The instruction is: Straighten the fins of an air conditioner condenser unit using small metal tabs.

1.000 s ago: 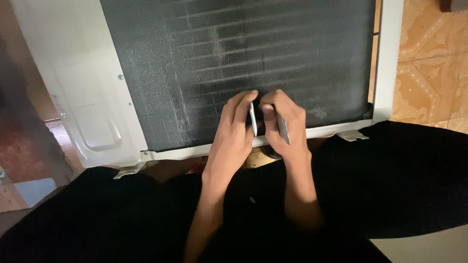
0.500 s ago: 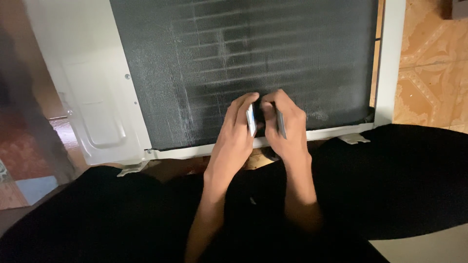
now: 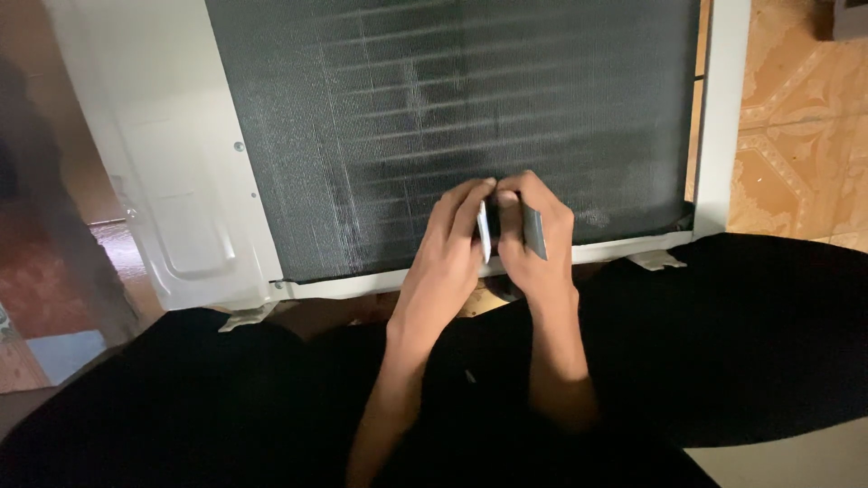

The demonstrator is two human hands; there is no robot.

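A white air-conditioner outdoor unit [image 3: 172, 181] stands in front of me, with its dark finned coil [image 3: 470, 99] facing me. My left hand [image 3: 448, 262] and my right hand [image 3: 533, 239] press together low on the coil. Between them they grip a small metal tool with two flat silver blades [image 3: 533, 230], one blade by each hand, held against the fins. Pale brushed streaks mark the fins above the hands.
My knees in black trousers [image 3: 723, 334] fill the lower view. The unit's white bottom rail [image 3: 362, 282] and feet rest on the floor. Patterned orange floor tiles [image 3: 796, 136] lie to the right, a reddish floor to the left.
Both hands with the tool have shifted slightly right along the coil's lower part. The view has drifted a little.
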